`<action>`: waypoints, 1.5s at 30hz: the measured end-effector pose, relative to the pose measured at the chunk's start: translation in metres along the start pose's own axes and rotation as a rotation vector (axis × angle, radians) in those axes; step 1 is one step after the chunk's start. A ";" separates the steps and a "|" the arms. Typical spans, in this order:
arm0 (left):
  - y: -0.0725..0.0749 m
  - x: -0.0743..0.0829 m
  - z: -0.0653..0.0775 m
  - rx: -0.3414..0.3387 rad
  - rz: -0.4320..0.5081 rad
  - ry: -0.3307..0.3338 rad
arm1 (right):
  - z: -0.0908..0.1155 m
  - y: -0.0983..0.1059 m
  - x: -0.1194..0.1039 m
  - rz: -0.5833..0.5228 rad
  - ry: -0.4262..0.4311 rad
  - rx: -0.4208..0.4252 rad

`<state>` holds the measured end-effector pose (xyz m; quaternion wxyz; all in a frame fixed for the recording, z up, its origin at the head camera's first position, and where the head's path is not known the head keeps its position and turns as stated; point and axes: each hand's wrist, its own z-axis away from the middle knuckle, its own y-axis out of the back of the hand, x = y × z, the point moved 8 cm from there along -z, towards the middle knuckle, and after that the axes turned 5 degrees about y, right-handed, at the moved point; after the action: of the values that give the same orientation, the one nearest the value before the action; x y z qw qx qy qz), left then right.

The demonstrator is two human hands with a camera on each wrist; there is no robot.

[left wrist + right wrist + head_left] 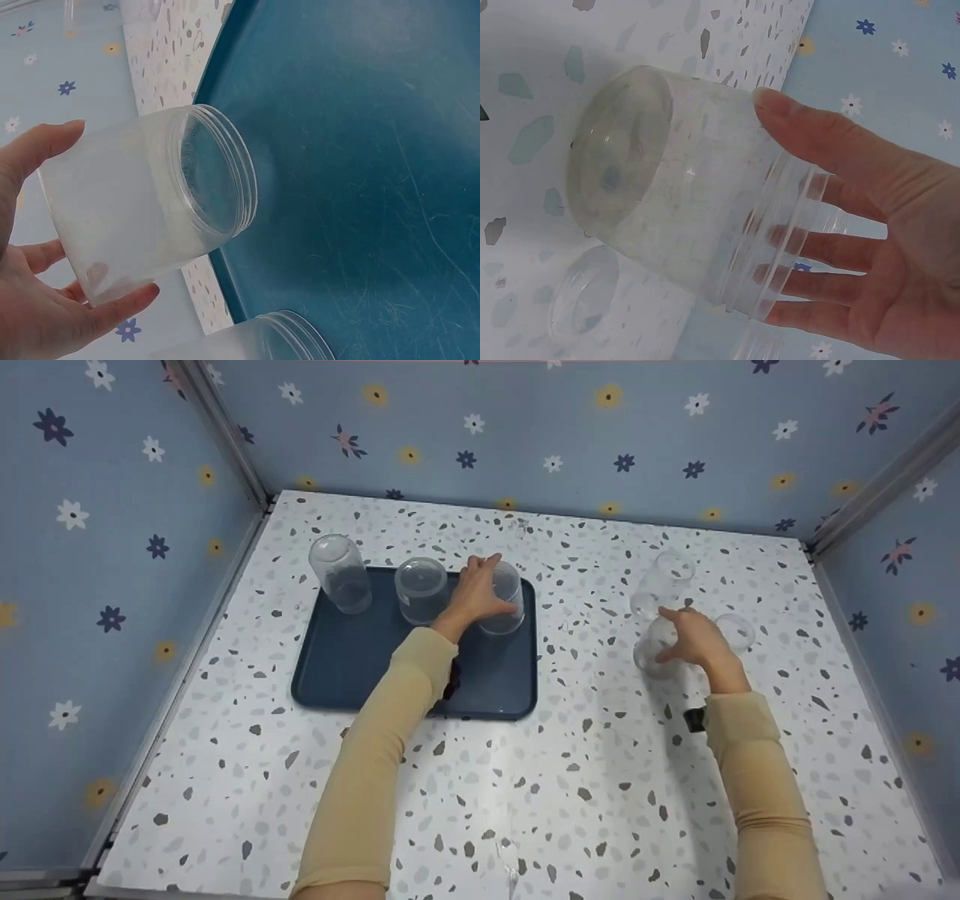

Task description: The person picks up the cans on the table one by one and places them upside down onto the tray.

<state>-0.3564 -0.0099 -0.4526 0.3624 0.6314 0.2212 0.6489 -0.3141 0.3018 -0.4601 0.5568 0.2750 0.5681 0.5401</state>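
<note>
My left hand (474,594) grips a clear plastic jar (127,202) around its base end. The jar is upside down, its threaded mouth toward the dark blue tray (367,165); whether it touches the tray I cannot tell. Beside it on the tray stands another upside-down clear jar (421,591), and a taller clear jar (341,574) is at the tray's far left corner. On the right, my right hand (697,639) holds a clear jar (682,180) near its threaded rim, thumb on one side and fingers on the other. This jar is upright, base toward the speckled table.
Behind my right hand stands another clear jar (661,585). A clear round rim (735,631) shows to the right of that hand, the rest hidden. Flower-patterned panels (525,435) enclose the speckled tabletop (570,810) at the back and sides.
</note>
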 end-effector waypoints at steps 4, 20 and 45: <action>-0.002 0.001 -0.003 -0.001 -0.002 -0.002 | 0.001 0.000 0.001 -0.009 -0.007 -0.002; -0.013 0.001 -0.015 -0.023 -0.066 0.043 | 0.001 -0.001 0.001 -0.017 -0.019 -0.014; -0.021 0.000 -0.016 0.024 -0.085 0.007 | 0.001 0.001 0.001 0.008 -0.013 0.018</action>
<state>-0.3685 0.0058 -0.4699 0.3811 0.6236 0.2569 0.6324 -0.3136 0.3032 -0.4595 0.5560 0.2856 0.5681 0.5354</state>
